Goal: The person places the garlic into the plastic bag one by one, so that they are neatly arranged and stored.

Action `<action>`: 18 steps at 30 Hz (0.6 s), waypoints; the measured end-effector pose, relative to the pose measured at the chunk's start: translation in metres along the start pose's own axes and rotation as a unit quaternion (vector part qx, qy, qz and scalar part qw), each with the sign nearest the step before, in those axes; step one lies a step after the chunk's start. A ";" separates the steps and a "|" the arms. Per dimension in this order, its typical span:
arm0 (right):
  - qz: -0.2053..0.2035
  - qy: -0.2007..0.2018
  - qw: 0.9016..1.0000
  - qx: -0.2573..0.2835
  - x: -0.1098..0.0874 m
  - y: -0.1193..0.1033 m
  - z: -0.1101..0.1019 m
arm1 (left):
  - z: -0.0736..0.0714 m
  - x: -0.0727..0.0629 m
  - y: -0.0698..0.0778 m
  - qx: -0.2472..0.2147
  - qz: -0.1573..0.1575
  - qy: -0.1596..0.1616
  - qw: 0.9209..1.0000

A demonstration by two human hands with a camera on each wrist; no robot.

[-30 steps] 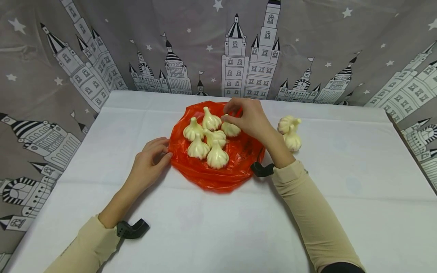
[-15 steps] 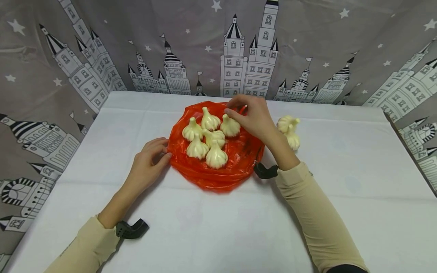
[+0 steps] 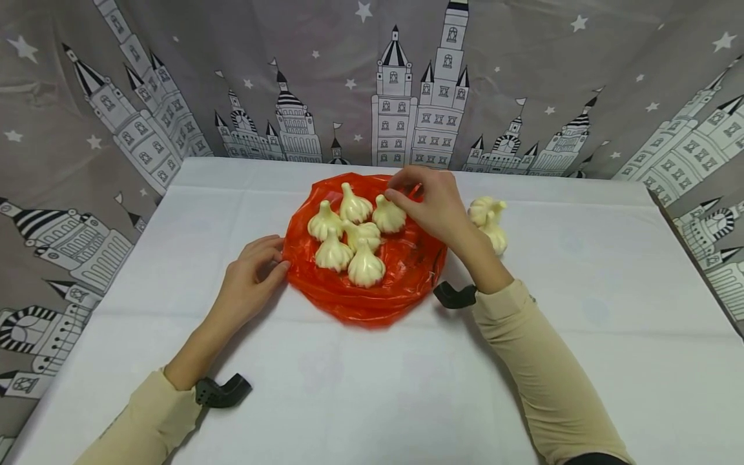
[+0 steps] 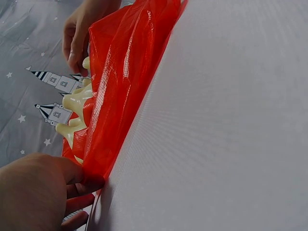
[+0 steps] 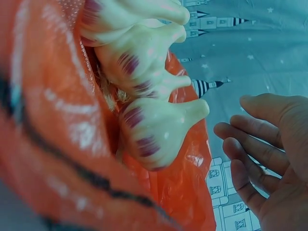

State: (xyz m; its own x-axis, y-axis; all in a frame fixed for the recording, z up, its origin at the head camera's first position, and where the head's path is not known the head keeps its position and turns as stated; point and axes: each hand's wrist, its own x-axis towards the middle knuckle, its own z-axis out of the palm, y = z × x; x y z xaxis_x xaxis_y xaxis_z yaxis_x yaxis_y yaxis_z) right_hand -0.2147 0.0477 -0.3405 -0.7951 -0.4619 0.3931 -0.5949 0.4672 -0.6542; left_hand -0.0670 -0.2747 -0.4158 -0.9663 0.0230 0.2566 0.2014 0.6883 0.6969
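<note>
In the head view a red plastic bag lies spread with its rim turned down. Several pale garlic bulbs with purple streaks stand in it, stems up. My left hand holds the bag's left rim with thumb and fingers, as the left wrist view shows too. Just beside the stem of the rightmost garlic bulb is my right hand. The right wrist view shows this hand with its fingers spread apart and holding nothing, a gap between it and the nearest bulb.
Two more garlic bulbs lie on the white tablecloth, right of the bag and partly behind my right wrist. A grey curtain with castles and stars hangs behind the table. Each wrist wears a black camera mount.
My right fingers have come off the rightmost garlic bulb and moved slightly right, so its stem shows fully. My left hand keeps its place on the bag. The view has shifted a little.
</note>
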 end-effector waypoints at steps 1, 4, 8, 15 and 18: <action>0.000 0.001 1.000 -0.001 -0.001 0.001 -0.001 | 0.000 0.000 0.000 0.000 0.000 0.000 1.000; 0.004 0.009 1.000 0.000 -0.003 0.005 -0.003 | 0.000 0.000 0.001 0.000 0.001 0.001 1.000; 0.010 0.019 1.000 0.011 -0.007 0.008 -0.007 | 0.001 0.000 0.001 -0.001 -0.002 0.002 1.000; 0.022 0.017 1.000 0.001 -0.014 0.011 -0.015 | 0.001 0.000 0.000 0.001 -0.009 -0.001 1.000; 0.037 0.011 0.999 0.002 -0.018 0.012 -0.022 | 0.000 0.000 0.001 0.002 -0.009 -0.001 1.000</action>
State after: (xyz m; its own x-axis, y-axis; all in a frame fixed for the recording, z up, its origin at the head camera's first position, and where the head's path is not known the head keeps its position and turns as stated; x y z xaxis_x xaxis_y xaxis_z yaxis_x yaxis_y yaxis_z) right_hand -0.2103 0.0779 -0.3415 -0.8388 -0.4097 0.3586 -0.5348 0.4964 -0.6838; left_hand -0.0669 -0.2743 -0.4155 -0.9700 0.0110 0.2430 0.1830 0.6913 0.6990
